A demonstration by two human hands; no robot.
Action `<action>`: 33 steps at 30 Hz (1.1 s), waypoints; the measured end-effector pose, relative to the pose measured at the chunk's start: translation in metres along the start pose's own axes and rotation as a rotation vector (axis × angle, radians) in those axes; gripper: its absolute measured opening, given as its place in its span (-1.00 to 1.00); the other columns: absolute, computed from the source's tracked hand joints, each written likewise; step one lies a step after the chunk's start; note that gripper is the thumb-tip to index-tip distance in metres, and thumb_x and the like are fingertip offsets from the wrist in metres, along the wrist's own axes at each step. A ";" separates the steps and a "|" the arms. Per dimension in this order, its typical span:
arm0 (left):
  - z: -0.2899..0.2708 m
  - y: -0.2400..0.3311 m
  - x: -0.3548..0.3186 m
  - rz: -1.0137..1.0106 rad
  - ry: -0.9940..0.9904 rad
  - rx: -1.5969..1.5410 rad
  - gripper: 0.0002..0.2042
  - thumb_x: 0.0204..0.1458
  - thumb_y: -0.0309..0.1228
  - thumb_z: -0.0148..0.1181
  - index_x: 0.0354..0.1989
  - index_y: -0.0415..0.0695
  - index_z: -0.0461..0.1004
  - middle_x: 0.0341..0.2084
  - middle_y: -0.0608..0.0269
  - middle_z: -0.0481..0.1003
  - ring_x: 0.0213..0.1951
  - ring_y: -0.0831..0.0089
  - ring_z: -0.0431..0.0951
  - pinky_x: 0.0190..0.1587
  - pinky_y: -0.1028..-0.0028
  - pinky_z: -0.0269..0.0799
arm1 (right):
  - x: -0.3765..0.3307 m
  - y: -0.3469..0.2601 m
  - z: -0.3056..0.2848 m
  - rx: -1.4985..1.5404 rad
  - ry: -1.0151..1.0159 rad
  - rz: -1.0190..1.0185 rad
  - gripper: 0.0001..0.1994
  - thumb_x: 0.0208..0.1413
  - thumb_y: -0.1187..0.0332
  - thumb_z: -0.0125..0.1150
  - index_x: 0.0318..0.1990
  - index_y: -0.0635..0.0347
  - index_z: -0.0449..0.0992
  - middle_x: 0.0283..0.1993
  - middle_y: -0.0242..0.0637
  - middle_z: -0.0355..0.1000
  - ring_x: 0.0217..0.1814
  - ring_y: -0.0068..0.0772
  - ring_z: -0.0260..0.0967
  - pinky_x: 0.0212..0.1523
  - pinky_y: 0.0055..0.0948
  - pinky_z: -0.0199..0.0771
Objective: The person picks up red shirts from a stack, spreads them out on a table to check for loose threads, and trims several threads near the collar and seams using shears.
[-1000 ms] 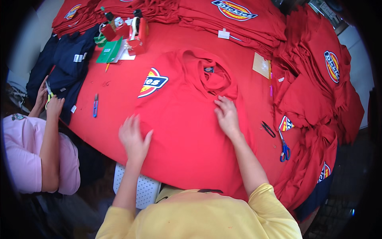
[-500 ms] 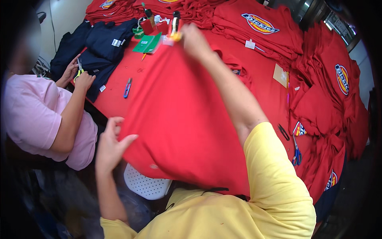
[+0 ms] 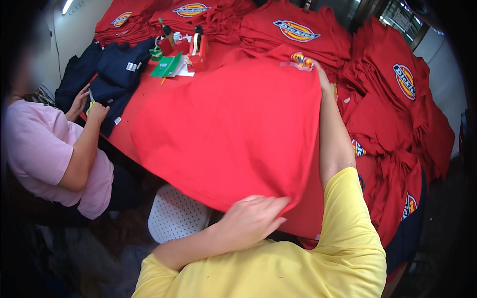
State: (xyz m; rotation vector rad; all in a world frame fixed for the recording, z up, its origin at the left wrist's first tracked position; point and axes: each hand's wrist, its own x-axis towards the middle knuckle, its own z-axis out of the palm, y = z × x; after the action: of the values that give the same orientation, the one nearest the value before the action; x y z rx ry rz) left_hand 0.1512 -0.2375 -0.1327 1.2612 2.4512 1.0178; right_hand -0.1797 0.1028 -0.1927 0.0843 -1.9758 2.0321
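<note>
A red shirt [image 3: 228,134] is stretched out in front of me, partly lifted above the table, its lower edge hanging over the near side. My right hand [image 3: 320,77] grips its far right corner, beside a colourful printed logo [image 3: 301,61]; the fingertips are partly hidden by cloth. Close to my body, my left hand [image 3: 256,218] is closed at the near right corner of the same shirt, fingers pinched along its edge. The cloth between both hands forms a taut right side.
Stacks of red shirts [image 3: 298,44] line the far and right sides of the red table. A red holder [image 3: 198,54] with tape stands near a green notebook [image 3: 166,64]. At left, a person in pink [image 3: 49,144] handles scissors over dark garments [image 3: 117,64]. A white perforated stool [image 3: 176,216] stands below.
The shirt has swung rightward and spread out, covering the blue snips. My right hand moved right; my left hand, open at the left before, came across and closed on the near right corner.
</note>
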 end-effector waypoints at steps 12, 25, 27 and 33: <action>0.030 -0.177 -0.047 -0.484 0.513 0.009 -0.70 0.18 -0.36 0.02 0.06 -0.11 0.46 0.06 0.06 0.44 0.12 0.09 0.39 0.18 0.19 0.26 | -0.367 0.020 0.116 -0.855 -0.391 -0.166 -0.53 0.17 0.31 0.07 0.22 0.26 0.31 0.37 -0.06 0.14 0.44 -0.08 0.03 0.40 0.01 -0.08; 0.055 -0.245 0.026 -0.183 0.345 0.566 -0.54 0.19 -0.25 -0.04 0.28 0.00 0.26 0.29 0.20 0.22 0.34 0.12 0.11 0.38 0.08 -0.10 | -0.323 0.057 0.084 -1.489 -0.213 -0.182 -0.29 0.19 -0.10 -0.02 0.37 0.15 0.10 0.47 -0.25 -0.02 0.51 -0.04 -0.19 0.42 0.16 -0.28; 0.062 -0.243 0.014 -0.171 0.332 0.543 -0.55 0.18 -0.29 -0.03 0.26 -0.05 0.28 0.29 0.18 0.22 0.34 0.11 0.12 0.38 0.07 -0.09 | -0.333 0.050 0.082 -1.497 -0.250 -0.148 -0.29 0.18 -0.09 -0.01 0.37 0.16 0.10 0.46 -0.24 -0.02 0.51 -0.04 -0.20 0.42 0.17 -0.29; 0.092 -0.165 -0.083 -0.180 0.261 0.385 -0.54 0.05 -0.37 0.15 0.18 -0.11 0.38 0.21 0.07 0.30 0.28 0.10 0.22 0.32 0.07 0.04 | -0.452 0.013 0.093 -1.395 -0.302 0.010 -0.35 0.12 0.04 0.12 0.30 0.20 0.22 0.41 -0.18 0.07 0.47 -0.02 -0.08 0.40 0.25 -0.37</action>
State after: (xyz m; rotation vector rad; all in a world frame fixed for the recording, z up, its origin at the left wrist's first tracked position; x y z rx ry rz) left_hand 0.1394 -0.3237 -0.3201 1.0284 3.0084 0.7252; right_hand 0.2313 -0.0683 -0.3143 0.0603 -3.0568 0.2810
